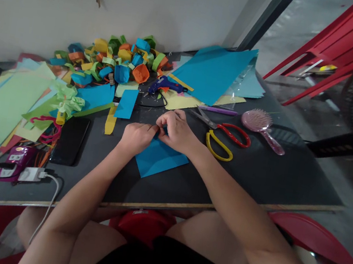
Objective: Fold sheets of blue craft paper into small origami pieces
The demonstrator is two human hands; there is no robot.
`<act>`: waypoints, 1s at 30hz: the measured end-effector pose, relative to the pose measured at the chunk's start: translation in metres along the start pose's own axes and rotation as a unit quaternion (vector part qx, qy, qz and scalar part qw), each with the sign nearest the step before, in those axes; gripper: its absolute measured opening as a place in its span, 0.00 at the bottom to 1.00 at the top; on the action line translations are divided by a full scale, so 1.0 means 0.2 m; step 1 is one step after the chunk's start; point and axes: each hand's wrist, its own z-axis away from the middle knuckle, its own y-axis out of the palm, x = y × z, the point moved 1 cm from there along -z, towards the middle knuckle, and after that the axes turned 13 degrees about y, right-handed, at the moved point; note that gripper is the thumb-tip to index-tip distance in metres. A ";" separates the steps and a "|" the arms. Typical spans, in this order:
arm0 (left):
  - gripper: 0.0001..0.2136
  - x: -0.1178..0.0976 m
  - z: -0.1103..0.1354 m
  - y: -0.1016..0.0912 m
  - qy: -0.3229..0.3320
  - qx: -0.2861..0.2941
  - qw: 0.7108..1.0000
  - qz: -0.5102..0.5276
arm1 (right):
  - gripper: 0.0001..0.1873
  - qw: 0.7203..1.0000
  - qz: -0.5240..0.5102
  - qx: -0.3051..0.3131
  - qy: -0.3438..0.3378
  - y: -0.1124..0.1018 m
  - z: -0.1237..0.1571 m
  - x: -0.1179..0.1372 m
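Observation:
A blue sheet of paper point(160, 161) lies on the dark table in front of me, its far edge hidden beneath my fingers. My left hand point(138, 137) is closed in a pinch at the sheet's far left part. Just beside it, my right hand point(178, 133) bends its fingers inward, thumb and fingertips closed on the same far edge. The fingertips of both hands nearly meet, covering the spot they grip. To the right of my hands lie scissors point(230, 133) with one red and one yellow handle. A small blue paper piece point(126, 103) rests beyond my left hand.
Folded paper pieces point(124, 59) are heaped by the wall, near a blue glue gun point(167, 85). Large blue sheets point(215, 73) lie at the back right. A pink hairbrush point(258, 122) sits at right; a phone point(70, 140) and purple power socket point(18, 160) at left.

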 end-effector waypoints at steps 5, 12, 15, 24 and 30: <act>0.13 0.02 0.01 0.00 0.004 -0.020 1.000 0.019 | 0.12 1.000 0.021 0.008 -0.017 0.00 0.00 0.00; 0.14 0.04 0.02 0.02 0.039 -0.055 0.998 -0.008 | 0.14 0.999 0.034 0.003 -0.041 0.01 0.01 -0.02; 0.15 0.06 0.02 0.01 0.052 -0.068 0.996 0.001 | 0.15 0.998 0.043 0.005 -0.044 0.01 0.01 -0.02; 0.16 0.11 0.05 0.01 0.064 -0.074 0.995 0.010 | 0.16 0.997 0.066 -0.012 -0.027 -0.02 0.01 -0.07; 0.18 0.20 0.07 -0.02 0.040 -0.076 0.996 0.013 | 0.17 0.995 0.071 -0.072 0.020 -0.10 0.00 -0.22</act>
